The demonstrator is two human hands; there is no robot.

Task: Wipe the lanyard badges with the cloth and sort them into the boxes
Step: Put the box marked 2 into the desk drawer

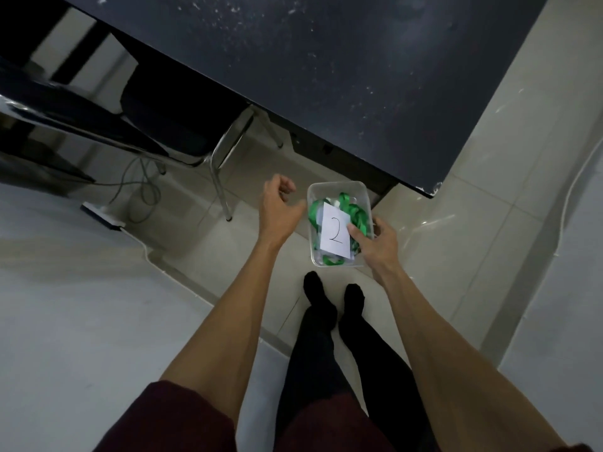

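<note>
Standing by the dark table [326, 60], the person holds a clear plastic box [336, 187] out in front, above the pale tiled floor [489, 223] and just beyond their black-socked feet [332, 301]. The right hand [378, 243] has it alone: the thumb is pressed down over the rim at the near right side while the fingers seem to wrap under or behind the wall, so that hand is closed on the box. The left hand [280, 203] hangs just beside the left wall, loosely curled, holding nothing and, as far as I can tell, not touching the plastic.

Inside lie the lanyard badges [359, 212], a tangle of green ribbon with pale card holders underneath, and on top a white paper slip marked 2 [333, 231]. No cloth and no second box are anywhere in sight.

The risk, to my eye, is the one-sided grip. A box pinched at a single edge can tip toward its free left side, and the loose slip and upper loops of ribbon would slide out onto the tiles. A ribbon loop hanging over the rim could also snag a finger and drag the rest out. The table's corner [430, 190] is close to the box's far end, so a careless lift might knock it. Bringing the left hand onto the far wall would steady things.
</note>
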